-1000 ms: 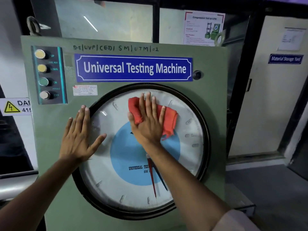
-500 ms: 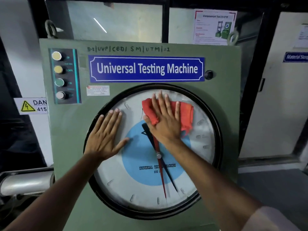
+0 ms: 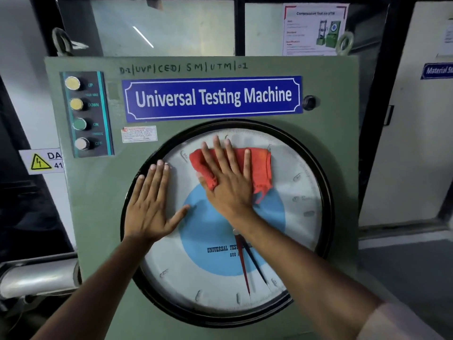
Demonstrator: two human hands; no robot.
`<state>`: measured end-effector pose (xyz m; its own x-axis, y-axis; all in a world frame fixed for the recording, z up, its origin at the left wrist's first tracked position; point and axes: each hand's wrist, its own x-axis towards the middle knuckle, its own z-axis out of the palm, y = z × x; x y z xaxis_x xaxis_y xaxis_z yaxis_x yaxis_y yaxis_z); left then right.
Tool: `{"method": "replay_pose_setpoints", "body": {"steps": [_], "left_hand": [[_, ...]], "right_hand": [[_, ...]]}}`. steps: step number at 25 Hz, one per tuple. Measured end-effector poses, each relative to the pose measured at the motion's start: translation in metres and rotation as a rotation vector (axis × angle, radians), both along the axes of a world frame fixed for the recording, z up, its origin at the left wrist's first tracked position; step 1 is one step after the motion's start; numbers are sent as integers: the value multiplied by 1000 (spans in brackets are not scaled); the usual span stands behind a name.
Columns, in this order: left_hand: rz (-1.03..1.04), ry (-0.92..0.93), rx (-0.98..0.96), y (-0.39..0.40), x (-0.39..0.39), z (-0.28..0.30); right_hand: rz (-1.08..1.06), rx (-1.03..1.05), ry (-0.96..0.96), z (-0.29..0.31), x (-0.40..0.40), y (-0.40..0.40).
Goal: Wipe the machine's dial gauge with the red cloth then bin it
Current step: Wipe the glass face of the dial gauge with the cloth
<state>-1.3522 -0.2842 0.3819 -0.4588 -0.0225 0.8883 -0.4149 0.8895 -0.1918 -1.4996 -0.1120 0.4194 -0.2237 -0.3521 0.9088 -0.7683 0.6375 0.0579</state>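
Right hand (image 3: 228,185) flat, fingers spread, pressing crumpled red cloth (image 3: 259,168) against round glass-fronted dial gauge (image 3: 299,231); left hand (image 3: 152,207) splayed open beside it.

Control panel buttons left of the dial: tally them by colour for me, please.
Yellow buttons: 2, marked UP and DOWN
Green button: 1, marked ON
White button: 1, marked OFF
Total: 4, stacked in one column on the control panel.

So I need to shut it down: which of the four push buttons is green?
The third button down, labelled ON; the two above are yellow, the bottom one whitish.
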Motion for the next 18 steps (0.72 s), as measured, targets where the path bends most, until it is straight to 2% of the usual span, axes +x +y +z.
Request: {"method": "replay_pose_setpoints", "body": {"steps": [4,6,9,13,15,18], "left_hand": [[15,-29,50,2,7,-7],[46,-27,63,-1,10,-15],[58,-36,65,-1,10,-18],[41,-32,65,-1,10,-19],[40,-33,69,-2,10,-19],[43,-29,66,-2,9,-20]], "right_hand": [[-35,199,180,-7,-30,53],[-69,123,133,9,-31,41],[-66,-65,-72,16,-11,7],[-50,103,-37,-51,14,28],[-54,54,-58,-29,14,17],[-31,-86,-125,33,8,-12]]}}
